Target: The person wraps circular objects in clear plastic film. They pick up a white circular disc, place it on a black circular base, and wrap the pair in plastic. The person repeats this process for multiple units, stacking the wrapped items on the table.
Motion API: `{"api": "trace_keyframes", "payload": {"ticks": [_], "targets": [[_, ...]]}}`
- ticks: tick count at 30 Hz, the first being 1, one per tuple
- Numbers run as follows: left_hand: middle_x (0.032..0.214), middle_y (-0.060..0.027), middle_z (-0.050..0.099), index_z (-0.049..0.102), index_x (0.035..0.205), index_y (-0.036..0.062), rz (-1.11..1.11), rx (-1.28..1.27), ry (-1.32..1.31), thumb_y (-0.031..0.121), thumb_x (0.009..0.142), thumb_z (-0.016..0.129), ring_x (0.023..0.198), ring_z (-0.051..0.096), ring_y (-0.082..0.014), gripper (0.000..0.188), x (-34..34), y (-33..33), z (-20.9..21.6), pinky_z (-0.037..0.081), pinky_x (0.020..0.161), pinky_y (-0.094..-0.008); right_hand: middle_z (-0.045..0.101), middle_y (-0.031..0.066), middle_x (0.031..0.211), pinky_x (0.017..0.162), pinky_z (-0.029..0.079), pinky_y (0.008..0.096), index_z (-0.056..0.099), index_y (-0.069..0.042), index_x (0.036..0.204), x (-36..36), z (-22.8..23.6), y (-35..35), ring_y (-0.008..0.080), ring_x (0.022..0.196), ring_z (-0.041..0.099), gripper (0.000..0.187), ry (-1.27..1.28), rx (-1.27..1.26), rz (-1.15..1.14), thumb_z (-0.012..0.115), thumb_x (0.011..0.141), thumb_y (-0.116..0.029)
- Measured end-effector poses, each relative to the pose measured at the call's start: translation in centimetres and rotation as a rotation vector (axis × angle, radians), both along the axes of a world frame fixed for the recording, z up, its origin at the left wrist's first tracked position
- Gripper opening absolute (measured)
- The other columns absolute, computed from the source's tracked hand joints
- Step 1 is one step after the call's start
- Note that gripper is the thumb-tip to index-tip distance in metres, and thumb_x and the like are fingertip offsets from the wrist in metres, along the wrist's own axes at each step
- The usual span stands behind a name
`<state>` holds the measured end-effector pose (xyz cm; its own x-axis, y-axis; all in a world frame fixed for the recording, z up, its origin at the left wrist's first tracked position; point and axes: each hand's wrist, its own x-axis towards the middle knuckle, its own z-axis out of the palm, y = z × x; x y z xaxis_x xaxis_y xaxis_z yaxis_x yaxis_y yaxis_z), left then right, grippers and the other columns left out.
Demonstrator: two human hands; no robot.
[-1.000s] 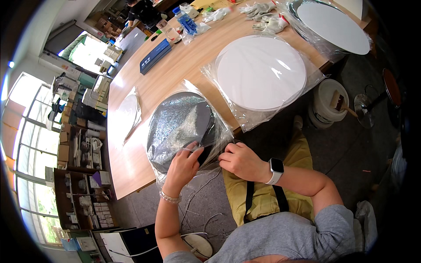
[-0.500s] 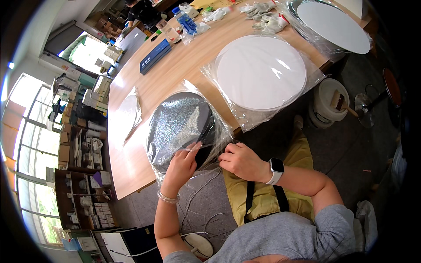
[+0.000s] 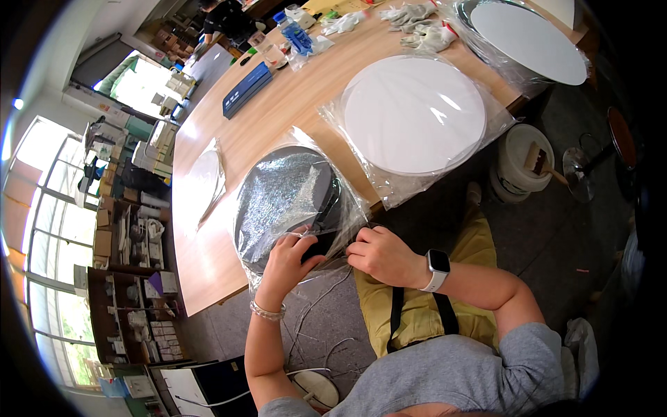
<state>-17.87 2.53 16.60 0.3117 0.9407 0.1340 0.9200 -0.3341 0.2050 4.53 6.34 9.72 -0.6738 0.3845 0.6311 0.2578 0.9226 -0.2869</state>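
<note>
A round dark disc [image 3: 274, 191] with a shiny, glittering surface lies near the table's front edge in a clear plastic bag [image 3: 354, 208]. My left hand [image 3: 285, 263] is at the disc's near edge, its thumb apart from the curved fingers. Those fingertips rest on or under the film; which one cannot be made out. To its right, my right hand [image 3: 382, 256] pinches the bag's near right edge, just off the table. Beside the bag lies a large white disc [image 3: 413, 115] in another clear bag, overhanging the table edge a little.
The wooden table [image 3: 299, 108] also bears a thin white packet [image 3: 206, 177], a blue box [image 3: 247, 90], bottles [image 3: 295, 35] and work gloves [image 3: 427, 35]. More white discs [image 3: 524, 38] stand far right. A white bucket [image 3: 524, 160] with a brush is on the floor. Another person [image 3: 229, 21] works behind.
My left hand has drawn back slightly toward me, and its thumb has spread from the fingers. My right hand stays at the bag's edge.
</note>
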Motion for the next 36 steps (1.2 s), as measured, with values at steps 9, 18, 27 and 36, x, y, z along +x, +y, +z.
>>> {"api": "trace_keyframes", "payload": {"ticks": [9,18,27,36], "targets": [[0.116,-0.0169,0.058,0.06,0.11,0.0099,0.026,-0.089,0.048,0.011,0.079,0.064,0.095,0.058,-0.0311,0.031,-0.1,-0.4,0.2,0.047,0.084,-0.0394,0.052,-0.0027,0.076,0.068,0.041,0.0274,0.055,-0.013,0.068,0.0,0.1,0.0,0.0163,0.079,0.049,0.003,-0.02,-0.015,0.004,0.057,0.069,-0.012],[0.118,-0.0142,0.057,0.06,0.103,0.009,-0.01,-0.023,0.063,0.022,0.073,0.074,0.095,0.058,-0.0347,0.035,0.4,-0.2,0.2,0.049,0.081,-0.0417,0.053,-0.0025,0.076,0.069,0.041,0.0276,0.056,-0.013,0.068,0.0,0.1,0.0,0.0163,0.079,0.05,0.002,0.016,-0.008,0.0,0.057,0.07,-0.012],[0.104,-0.0129,0.062,0.063,0.105,0.0094,-0.016,-0.047,0.027,0.024,0.07,0.077,0.081,0.059,-0.0269,0.04,-0.1,0.0,0.5,0.048,0.073,-0.0372,0.053,-0.0024,0.076,0.069,0.041,0.0277,0.056,-0.012,0.068,0.0,0.0,0.0,0.0163,0.079,0.05,0.002,-0.001,-0.016,0.011,0.058,0.069,-0.011],[0.089,-0.0108,0.062,0.063,0.107,0.0107,-0.026,-0.065,-0.036,0.023,0.071,0.076,0.068,0.056,-0.0235,0.041,-0.5,0.1,0.6,0.048,0.067,-0.0347,0.053,-0.003,0.076,0.069,0.041,0.0274,0.056,-0.013,0.068,0.0,0.0,0.0,0.0157,0.079,0.05,0.002,-0.007,-0.019,0.005,0.058,0.069,-0.011]]}}
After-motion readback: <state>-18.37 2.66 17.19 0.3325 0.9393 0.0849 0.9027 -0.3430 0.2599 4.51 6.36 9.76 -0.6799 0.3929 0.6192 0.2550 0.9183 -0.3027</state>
